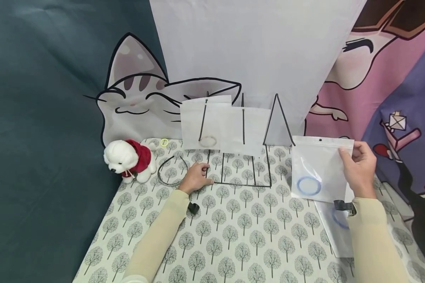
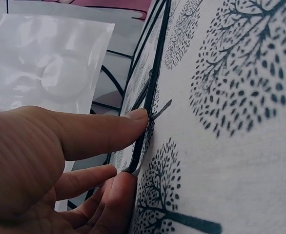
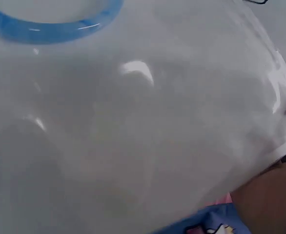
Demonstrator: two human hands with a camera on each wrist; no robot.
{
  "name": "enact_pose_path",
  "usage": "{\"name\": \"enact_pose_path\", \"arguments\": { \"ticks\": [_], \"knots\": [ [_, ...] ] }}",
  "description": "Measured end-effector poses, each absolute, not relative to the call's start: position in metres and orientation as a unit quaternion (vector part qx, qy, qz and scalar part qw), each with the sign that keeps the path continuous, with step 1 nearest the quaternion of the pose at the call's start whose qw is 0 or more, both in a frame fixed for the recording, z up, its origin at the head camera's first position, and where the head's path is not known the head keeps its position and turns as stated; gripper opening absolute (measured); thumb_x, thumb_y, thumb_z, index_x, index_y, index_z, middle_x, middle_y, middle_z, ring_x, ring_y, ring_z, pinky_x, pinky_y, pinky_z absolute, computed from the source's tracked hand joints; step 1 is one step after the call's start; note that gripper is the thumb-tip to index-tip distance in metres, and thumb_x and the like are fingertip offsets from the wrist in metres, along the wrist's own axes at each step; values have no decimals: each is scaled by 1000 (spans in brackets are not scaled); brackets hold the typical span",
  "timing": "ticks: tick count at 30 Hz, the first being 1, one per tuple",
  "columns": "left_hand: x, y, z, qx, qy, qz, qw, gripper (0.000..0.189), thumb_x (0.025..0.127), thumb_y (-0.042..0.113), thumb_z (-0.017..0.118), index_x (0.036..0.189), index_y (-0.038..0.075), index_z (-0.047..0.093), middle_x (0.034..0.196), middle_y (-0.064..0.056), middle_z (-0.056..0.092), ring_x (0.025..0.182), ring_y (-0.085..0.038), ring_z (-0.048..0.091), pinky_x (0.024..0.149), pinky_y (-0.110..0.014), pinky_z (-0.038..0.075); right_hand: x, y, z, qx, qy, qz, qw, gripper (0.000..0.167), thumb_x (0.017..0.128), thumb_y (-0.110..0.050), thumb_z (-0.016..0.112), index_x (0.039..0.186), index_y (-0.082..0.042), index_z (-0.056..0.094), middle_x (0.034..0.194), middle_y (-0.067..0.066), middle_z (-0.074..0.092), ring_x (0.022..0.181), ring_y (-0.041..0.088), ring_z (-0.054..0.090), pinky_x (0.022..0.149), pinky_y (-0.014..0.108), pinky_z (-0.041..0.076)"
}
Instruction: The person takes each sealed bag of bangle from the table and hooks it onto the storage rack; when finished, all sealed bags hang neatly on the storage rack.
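Observation:
My right hand [image 1: 362, 169] pinches the upper right edge of a clear-fronted white zip bag [image 1: 313, 159] between thumb and fingers. A blue ring-shaped bangle [image 1: 309, 192] shows inside; the bangle [image 3: 60, 31] also appears at the top of the right wrist view. The bag hangs upright, right of a black wire display rack [image 1: 242, 185]. My left hand [image 1: 197, 177] grips the rack's front left corner, its thumb [image 2: 118, 131] against the front bar. Two white bags, a left one [image 1: 193, 118] with a pale ring and a right one [image 1: 251, 118], hang on the rack's prongs. The rack's right prong [image 1: 286, 121] bears no bag.
Another bag [image 1: 334, 236] with a blue ring lies on the tree-print cloth [image 1: 230, 236] under the raised one. To the left are a white plush dog [image 1: 122, 157] in red, a black headband [image 1: 159, 175] and a small yellow ring [image 1: 164, 142]. A curtain [image 1: 262, 47] hangs behind.

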State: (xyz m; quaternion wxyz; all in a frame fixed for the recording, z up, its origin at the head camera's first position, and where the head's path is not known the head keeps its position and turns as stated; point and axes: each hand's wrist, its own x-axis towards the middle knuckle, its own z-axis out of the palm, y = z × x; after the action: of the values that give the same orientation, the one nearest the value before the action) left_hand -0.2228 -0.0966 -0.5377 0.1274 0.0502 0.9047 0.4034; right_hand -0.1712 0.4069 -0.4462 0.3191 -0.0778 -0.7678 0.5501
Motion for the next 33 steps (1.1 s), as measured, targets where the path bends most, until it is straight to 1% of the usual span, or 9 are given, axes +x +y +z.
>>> {"name": "enact_pose_path", "arguments": {
  "ticks": [5,9,12,17,21,24,26,28,33],
  "knots": [
    [-223,-96,-538,51,906,400,125,75,81,24,92,147,11,60,128,-11,63,118,-29,63,105,-48,57,-159,392,-436,-34,-745,572,342,17,98,2,69,114,3,68,90,-11,76,75,1,69,66,12,53],
    [-223,-96,-539,52,907,399,125,75,81,23,92,147,11,60,128,-11,63,119,-29,64,104,-48,57,-150,383,-432,-7,-727,588,355,14,96,4,69,110,7,67,88,-8,76,73,1,70,66,13,54],
    [-223,-96,-539,53,906,400,128,74,81,22,92,147,11,60,129,-11,62,119,-29,64,104,-47,57,-144,377,-430,32,-701,610,368,14,95,7,69,107,12,65,86,-4,77,72,4,71,65,14,54],
    [-224,-96,-539,55,907,397,126,76,81,23,92,148,11,59,129,-12,65,120,-30,65,106,-48,57,-138,364,-425,111,-625,675,376,13,91,18,65,103,21,61,88,6,79,74,10,74,66,17,57],
    [-224,-97,-538,53,908,397,126,78,80,24,93,149,12,59,130,-13,68,126,-32,63,113,-51,52,-134,353,-420,139,-593,700,373,12,89,21,62,101,21,60,87,10,79,73,12,75,65,19,58],
    [-225,-97,-539,52,907,398,124,77,80,24,92,149,12,59,131,-15,69,129,-33,63,116,-53,49,-131,345,-417,157,-580,712,364,12,89,22,62,101,21,60,87,11,79,73,13,76,64,19,60],
    [-225,-97,-538,51,907,400,121,77,80,24,92,148,12,59,131,-15,69,128,-33,64,115,-52,50,-130,340,-416,168,-579,714,355,13,88,22,61,101,21,59,87,11,80,73,13,76,64,19,60],
    [-224,-96,-538,50,906,401,123,77,80,23,92,148,12,59,131,-15,68,124,-33,65,111,-51,54,-129,334,-415,179,-586,710,347,14,88,23,60,102,22,59,87,10,80,73,12,77,64,18,61],
    [-224,-95,-537,51,907,400,121,76,80,23,92,148,11,59,131,-14,66,122,-31,65,107,-50,56,-129,320,-412,213,-591,704,332,15,87,26,56,101,23,57,87,9,80,74,12,77,65,18,61]
  ]
}}
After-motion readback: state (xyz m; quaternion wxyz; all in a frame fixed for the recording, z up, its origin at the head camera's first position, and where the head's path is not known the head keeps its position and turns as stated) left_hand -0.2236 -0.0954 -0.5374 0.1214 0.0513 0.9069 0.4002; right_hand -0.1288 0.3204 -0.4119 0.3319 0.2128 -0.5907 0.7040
